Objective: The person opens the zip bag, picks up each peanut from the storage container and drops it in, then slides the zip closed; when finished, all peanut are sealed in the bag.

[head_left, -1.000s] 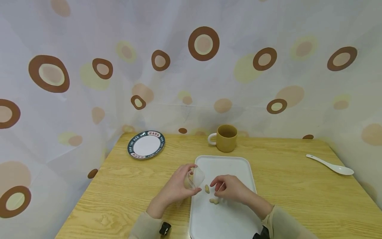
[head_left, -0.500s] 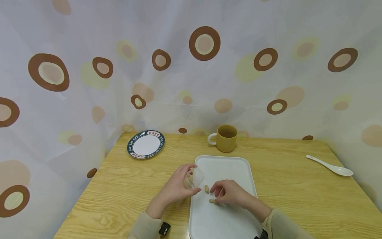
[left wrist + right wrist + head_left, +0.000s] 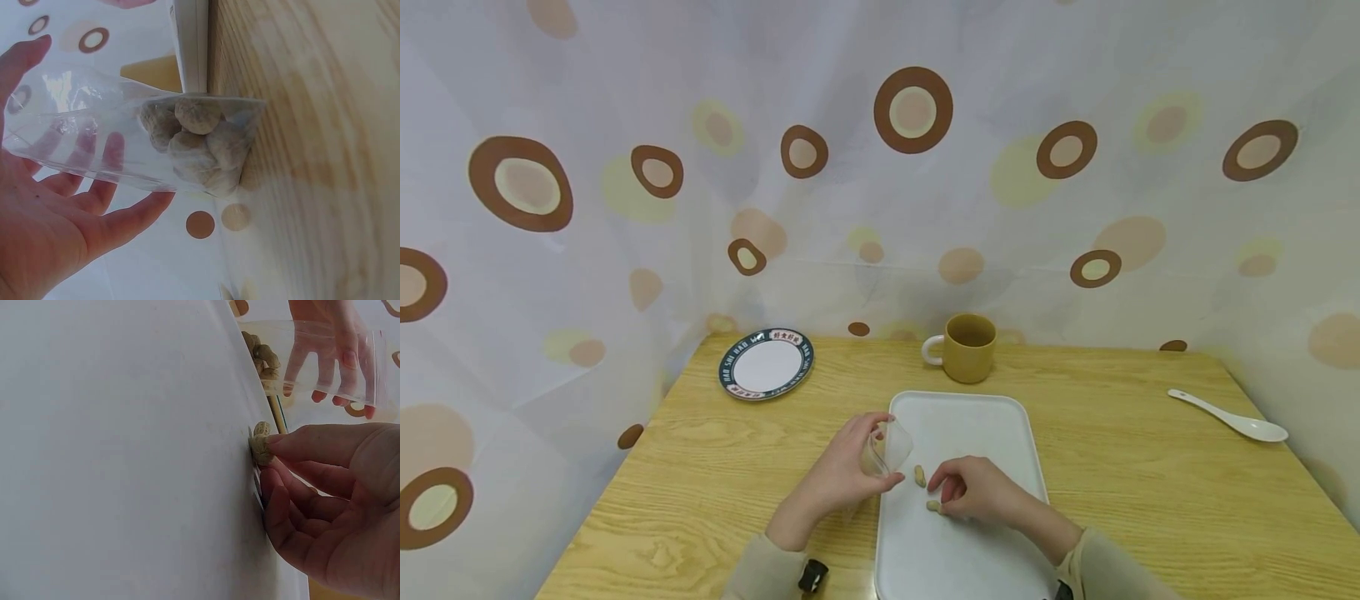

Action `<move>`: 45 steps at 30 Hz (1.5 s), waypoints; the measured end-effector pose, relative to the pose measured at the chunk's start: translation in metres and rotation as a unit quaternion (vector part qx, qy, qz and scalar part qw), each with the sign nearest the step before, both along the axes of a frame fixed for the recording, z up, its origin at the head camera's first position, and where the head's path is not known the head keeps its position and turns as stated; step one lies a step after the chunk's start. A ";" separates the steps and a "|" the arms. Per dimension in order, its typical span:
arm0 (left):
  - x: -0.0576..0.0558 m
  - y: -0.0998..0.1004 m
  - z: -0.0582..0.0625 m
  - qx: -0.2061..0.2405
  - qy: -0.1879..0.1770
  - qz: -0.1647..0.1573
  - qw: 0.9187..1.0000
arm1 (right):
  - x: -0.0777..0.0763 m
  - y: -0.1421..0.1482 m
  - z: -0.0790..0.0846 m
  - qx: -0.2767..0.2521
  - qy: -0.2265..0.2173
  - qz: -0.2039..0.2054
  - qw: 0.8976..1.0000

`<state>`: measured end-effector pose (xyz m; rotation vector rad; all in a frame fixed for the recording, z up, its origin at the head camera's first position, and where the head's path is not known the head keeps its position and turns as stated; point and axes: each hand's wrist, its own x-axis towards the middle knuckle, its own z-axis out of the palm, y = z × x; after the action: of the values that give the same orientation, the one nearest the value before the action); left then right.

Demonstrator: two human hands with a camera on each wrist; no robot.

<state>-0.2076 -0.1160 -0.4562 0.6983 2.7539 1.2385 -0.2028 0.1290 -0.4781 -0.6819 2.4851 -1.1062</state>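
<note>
My left hand [image 3: 842, 471] holds a clear plastic bag [image 3: 94, 144] upright by its spread mouth, thumb on one side and fingers on the other. Several unshelled peanuts [image 3: 194, 137] lie in the bag's bottom, which sits on the table beside the tray. Over the white tray [image 3: 962, 558], my right hand [image 3: 985, 493] pinches a peanut [image 3: 261, 447] at one end with its thumb and curled fingers, low at the tray surface. Another peanut [image 3: 920, 476] lies on the tray just beyond the right fingertips, close to the bag.
A mustard-yellow mug [image 3: 970, 354] with a white handle stands behind the tray. At the back left lies a plate [image 3: 767, 365] with a dark green lettered rim. A white spoon [image 3: 1232, 417] rests at the right of the wooden table [image 3: 1120, 467]. Patterned cloth surrounds the table.
My right hand has come down and slightly towards me onto the nearer peanut, its fingertips now covering part of it. The left hand and the bag have stayed in place.
</note>
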 end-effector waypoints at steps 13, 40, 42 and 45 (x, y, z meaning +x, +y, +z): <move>0.001 0.001 0.001 -0.009 -0.015 0.002 1.000 | -0.007 0.008 0.019 -0.015 0.005 -0.044 0.999; 0.001 0.001 0.001 -0.003 -0.005 -0.011 1.000 | -0.009 -0.019 0.080 -0.141 -0.028 -0.051 0.988; 0.001 0.001 0.001 -0.002 0.000 -0.013 1.000 | -0.008 -0.022 0.082 -0.142 -0.023 -0.047 0.988; 0.000 0.001 -0.001 -0.003 0.003 -0.014 1.000 | -0.007 -0.027 0.083 -0.142 -0.020 -0.044 0.989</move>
<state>-0.2072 -0.1147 -0.4569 0.7395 2.7422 1.2241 -0.2102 0.1022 -0.3946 -0.6233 2.3666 -1.5093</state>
